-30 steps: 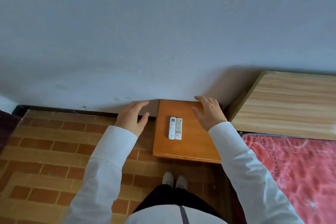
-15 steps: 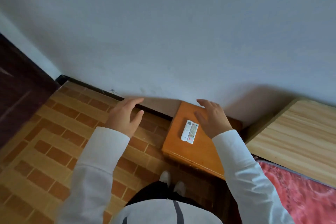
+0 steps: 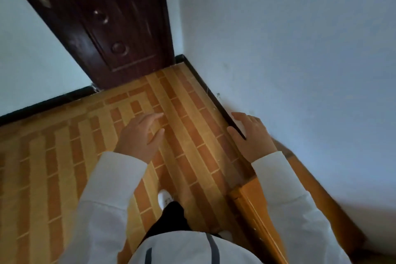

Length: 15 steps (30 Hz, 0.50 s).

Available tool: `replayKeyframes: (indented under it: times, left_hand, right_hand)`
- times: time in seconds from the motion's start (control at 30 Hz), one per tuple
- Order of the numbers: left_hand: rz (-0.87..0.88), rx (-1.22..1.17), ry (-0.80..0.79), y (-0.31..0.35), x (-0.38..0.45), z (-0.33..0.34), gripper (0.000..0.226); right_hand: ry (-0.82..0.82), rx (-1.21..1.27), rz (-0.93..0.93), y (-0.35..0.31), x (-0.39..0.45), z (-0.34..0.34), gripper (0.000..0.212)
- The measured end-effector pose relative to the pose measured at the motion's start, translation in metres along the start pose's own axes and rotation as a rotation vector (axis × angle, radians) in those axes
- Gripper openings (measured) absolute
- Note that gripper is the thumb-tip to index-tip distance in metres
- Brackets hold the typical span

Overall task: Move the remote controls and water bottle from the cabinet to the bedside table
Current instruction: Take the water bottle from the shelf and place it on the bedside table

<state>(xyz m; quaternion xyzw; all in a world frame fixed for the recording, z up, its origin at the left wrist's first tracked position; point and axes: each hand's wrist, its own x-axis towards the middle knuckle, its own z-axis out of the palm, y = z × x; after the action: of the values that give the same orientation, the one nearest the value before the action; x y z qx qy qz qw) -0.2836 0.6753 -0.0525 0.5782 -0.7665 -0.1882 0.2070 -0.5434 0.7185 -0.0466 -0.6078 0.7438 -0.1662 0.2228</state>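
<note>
Hands, left hand (image 3: 138,139) and right hand (image 3: 251,136), empty above brick-patterned floor (image 3: 53,156).

Door (image 3: 111,28): at the far left, set between two wall sections, meeting the floor at its foot.
Floor (image 3: 64,156): fills the lower left and centre, running from the door back toward the person.
Wall (image 3: 300,60): along the right side, meeting the floor at a skirting strip (image 3: 205,90).
Bedside table (image 3: 255,197): lower right, against the wall, partly hidden behind the right sleeve.
Left hand (image 3: 139,137): held over the floor, left of centre, fingers spread, holding nothing.
Right hand (image 3: 250,135): over the skirting strip, beyond the table's far end, also holding nothing.
Shoe (image 3: 164,198): on the floor below and between the hands.
</note>
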Motion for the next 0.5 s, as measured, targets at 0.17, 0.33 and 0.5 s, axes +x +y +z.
replayKeyframes:
  times: [0.17, 0.33, 0.5]
  left_hand:
    - [-0.148, 0.028, 0.096, -0.070, -0.006, -0.048, 0.038]
    - [-0.276, 0.085, 0.185, -0.136, -0.002, -0.096, 0.038]
    - [-0.370, 0.106, 0.286, -0.192, 0.005, -0.136, 0.037]
  right_hand:
    - [-0.092, -0.007, -0.144, -0.079, 0.053, 0.046, 0.041]
    - [-0.150, -0.013, -0.319, -0.159, 0.101, 0.094, 0.044]
    - [-0.175, -0.032, -0.427, -0.238, 0.142, 0.132, 0.046]
